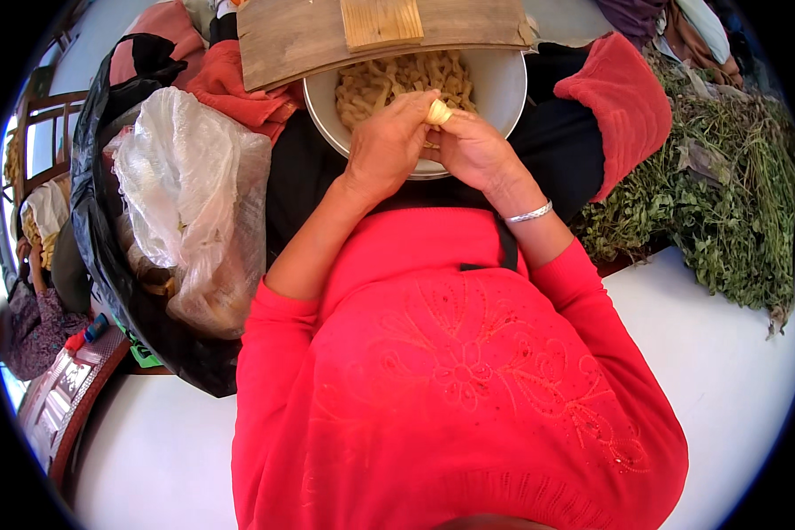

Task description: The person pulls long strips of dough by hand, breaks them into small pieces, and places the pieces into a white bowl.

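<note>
My left hand (384, 146) and my right hand (475, 152) meet over the near part of a pale metal basin (501, 84). Between their fingertips is a small pale-yellow piece with a ridged, wound surface (438, 112), its kind unclear. Both hands are closed around it, and my fingers hide its lower side. Tan, knobbly pieces (380, 84) lie heaped in the basin, too small to name for certain. Across the basin's far side rests a wooden board (291, 40), with a smaller, lighter wood block (382, 24) on top.
To the left stands a black plastic bag (93, 208) with a clear plastic bag (181, 185) inside. Green, wilted plants (724, 194) are piled at the right. Red cloth (623, 106) covers my knee. Another person in patterned clothing (40, 331) is at the far left beside a wooden chair.
</note>
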A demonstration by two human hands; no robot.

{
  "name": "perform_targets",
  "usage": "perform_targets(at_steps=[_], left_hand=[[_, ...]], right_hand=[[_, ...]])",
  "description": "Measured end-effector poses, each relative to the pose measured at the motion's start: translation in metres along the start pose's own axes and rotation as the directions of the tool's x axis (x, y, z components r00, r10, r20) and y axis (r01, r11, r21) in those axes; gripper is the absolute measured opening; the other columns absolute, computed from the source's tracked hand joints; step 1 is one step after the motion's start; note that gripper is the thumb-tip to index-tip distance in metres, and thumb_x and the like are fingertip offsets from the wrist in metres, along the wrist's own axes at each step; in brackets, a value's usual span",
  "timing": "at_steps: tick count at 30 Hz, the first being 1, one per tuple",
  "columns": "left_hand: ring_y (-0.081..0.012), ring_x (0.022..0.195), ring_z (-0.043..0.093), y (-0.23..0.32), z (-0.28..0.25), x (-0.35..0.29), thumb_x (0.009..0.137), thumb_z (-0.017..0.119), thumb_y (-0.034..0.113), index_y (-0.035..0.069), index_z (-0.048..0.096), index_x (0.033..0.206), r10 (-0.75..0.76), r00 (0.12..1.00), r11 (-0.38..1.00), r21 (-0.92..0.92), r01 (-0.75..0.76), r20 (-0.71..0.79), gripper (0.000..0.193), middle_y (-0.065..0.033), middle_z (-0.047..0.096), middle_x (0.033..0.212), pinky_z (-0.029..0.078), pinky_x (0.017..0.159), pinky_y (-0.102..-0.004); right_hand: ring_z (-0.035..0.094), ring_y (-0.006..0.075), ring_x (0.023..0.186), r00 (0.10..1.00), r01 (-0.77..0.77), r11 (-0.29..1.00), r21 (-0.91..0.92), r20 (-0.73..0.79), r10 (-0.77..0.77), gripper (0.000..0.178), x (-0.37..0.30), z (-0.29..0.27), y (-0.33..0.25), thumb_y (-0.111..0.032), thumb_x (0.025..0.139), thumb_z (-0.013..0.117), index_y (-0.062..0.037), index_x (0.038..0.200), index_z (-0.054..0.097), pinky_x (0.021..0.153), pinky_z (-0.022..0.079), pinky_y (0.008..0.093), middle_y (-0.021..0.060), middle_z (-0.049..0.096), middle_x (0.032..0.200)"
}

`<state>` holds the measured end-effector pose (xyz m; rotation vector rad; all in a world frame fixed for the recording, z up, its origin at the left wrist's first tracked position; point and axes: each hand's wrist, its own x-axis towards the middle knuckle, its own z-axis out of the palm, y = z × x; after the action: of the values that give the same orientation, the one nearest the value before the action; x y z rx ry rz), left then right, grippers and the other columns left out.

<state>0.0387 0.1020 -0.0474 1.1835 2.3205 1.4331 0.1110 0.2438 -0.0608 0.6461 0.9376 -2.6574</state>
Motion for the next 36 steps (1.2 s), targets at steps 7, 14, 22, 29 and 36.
perform_targets(at_steps=[7, 14, 22, 29, 36], left_hand=[[-0.0314, 0.093, 0.06, 0.023, -0.01, 0.021, 0.087, 0.054, 0.01, -0.001, 0.057, 0.108, -0.19, 0.98, 0.981, 0.036, 0.188, 0.054, 0.024, -0.0164, 0.061, 0.099, 0.047, 0.078, -0.037], [-0.034, 0.081, 0.06, 0.008, -0.005, 0.027, 0.088, 0.054, 0.012, -0.001, 0.057, 0.096, -0.23, 0.97, 0.95, -0.236, 0.206, -0.078, 0.015, -0.0168, 0.061, 0.088, 0.047, 0.07, -0.0378], [-0.0256, 0.063, 0.058, 0.007, 0.003, 0.034, 0.088, 0.053, 0.016, 0.002, 0.059, 0.086, -0.103, 0.989, 0.992, 0.066, 0.111, -0.107, 0.016, -0.0114, 0.058, 0.07, 0.046, 0.059, -0.0369], [-0.0039, 0.045, 0.03, 0.022, -0.002, 0.01, 0.096, 0.048, 0.026, 0.003, 0.057, 0.093, -0.529, 0.735, 0.159, -0.802, 0.576, 0.423, 0.025, 0.0012, 0.049, 0.067, 0.024, 0.04, -0.0193], [-0.0229, 0.063, 0.058, 0.01, -0.021, -0.005, 0.088, 0.059, 0.009, 0.004, 0.06, 0.093, 0.001, 0.995, 0.988, 0.156, 0.015, -0.098, 0.007, -0.0071, 0.055, 0.073, 0.045, 0.053, -0.0329]], right_hand=[[0.054, 0.0225, 0.109, 0.837, 0.43, 0.627, -0.65, 0.028, -0.546, 0.013, 0.009, 0.008, -0.006, -0.002, 0.083, 0.056, 0.003, 0.089, 0.066, 0.092, 0.044, 0.0348, 0.0114, 0.057, 0.12], [0.053, 0.0316, 0.104, 0.535, 0.458, -0.173, -0.872, 0.426, -0.73, 0.013, -0.004, 0.032, -0.029, 0.002, 0.076, 0.059, 0.0006, 0.086, 0.066, 0.09, 0.042, 0.0369, 0.0147, 0.057, 0.116], [0.053, 0.0268, 0.104, 0.557, 0.455, -0.162, -0.876, 0.422, -0.715, 0.009, -0.002, 0.028, -0.031, 0.003, 0.079, 0.058, 0.0031, 0.085, 0.065, 0.088, 0.043, 0.0315, 0.0125, 0.056, 0.118], [0.054, 0.0201, 0.104, 0.617, 0.596, 0.405, -0.693, 0.072, -0.784, 0.009, 0.009, 0.026, -0.032, 0.001, 0.079, 0.061, 0.006, 0.084, 0.066, 0.088, 0.044, 0.0294, 0.0135, 0.054, 0.118], [0.052, 0.0163, 0.11, 0.737, 0.587, 0.645, -0.49, -0.008, -0.676, 0.023, 0.005, 0.0, -0.034, -0.009, 0.091, 0.057, 0.0018, 0.111, 0.062, 0.092, 0.043, 0.0284, 0.007, 0.05, 0.126]])
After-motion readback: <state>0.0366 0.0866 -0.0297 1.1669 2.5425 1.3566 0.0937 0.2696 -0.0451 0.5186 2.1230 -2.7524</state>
